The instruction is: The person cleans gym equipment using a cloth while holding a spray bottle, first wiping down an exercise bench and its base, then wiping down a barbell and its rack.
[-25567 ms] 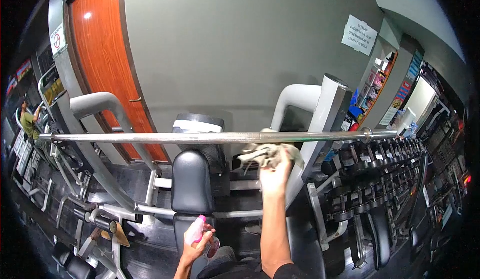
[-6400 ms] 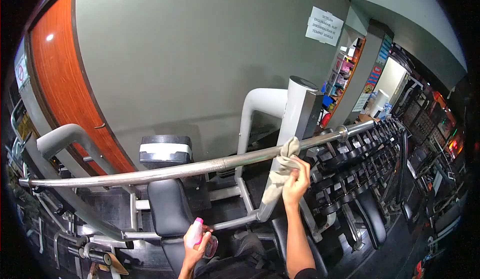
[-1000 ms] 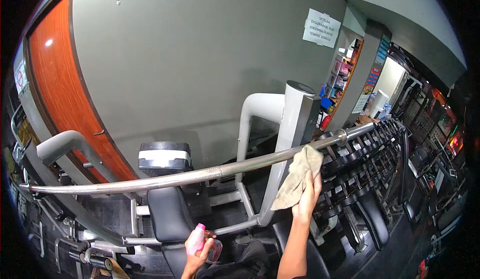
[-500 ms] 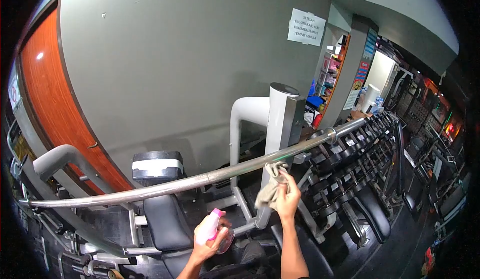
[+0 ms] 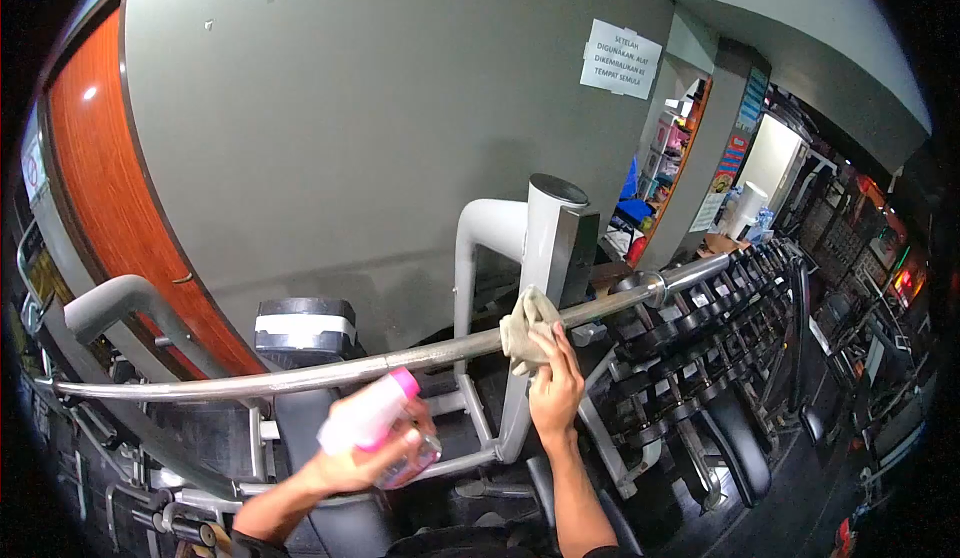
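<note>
A long metal barbell point(image 5: 330, 374) lies across the bench press frame in front of me. My right hand point(image 5: 556, 394) presses a beige cloth point(image 5: 531, 327) against the bar, near the grey upright; the cloth drapes over the bar's top. Below and in front of the bar, my left hand point(image 5: 370, 450) is wrapped round a spray bottle point(image 5: 393, 428) with a pink and white top and a clear body. The bottle is tilted, its pink nozzle close to the bar, and slightly blurred. Part of its lower body is hidden by my fingers.
A grey upright post point(image 5: 553, 228) stands behind the bar. Below is a black padded bench point(image 5: 352, 526). Racks of dumbbells point(image 5: 690, 358) fill the right side. A wooden door point(image 5: 120, 178) is at left, and a paper sign point(image 5: 620, 59) hangs on the grey wall.
My right hand and the cloth have moved left and up, onto the bar. My left hand has shifted left and raised the spray bottle, tilting it toward the bar.
</note>
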